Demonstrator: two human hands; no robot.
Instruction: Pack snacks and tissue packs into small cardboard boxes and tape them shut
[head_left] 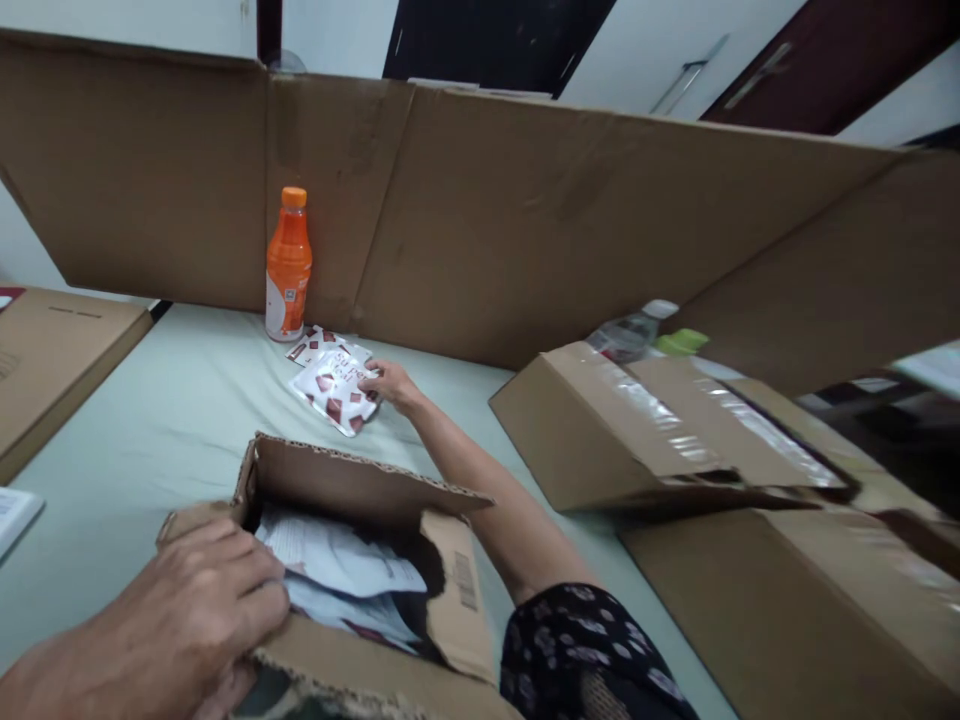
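Note:
My left hand is closed over the left edge of an open cardboard box close in front of me. Inside that box lie several flat white packets, partly in shadow. Reaching out past the box, my right hand pinches the right edge of a white sachet with dark red shapes and printed lettering. A second sachet of the same pattern lies partly under it, against the foot of an orange bottle. The bottle stands upright, its orange cap on.
A tall cardboard panel closes off the back of the pale green table surface. Taped cardboard boxes stand on the right, a clear bottle behind them. At the left are a flat brown carton and a white object.

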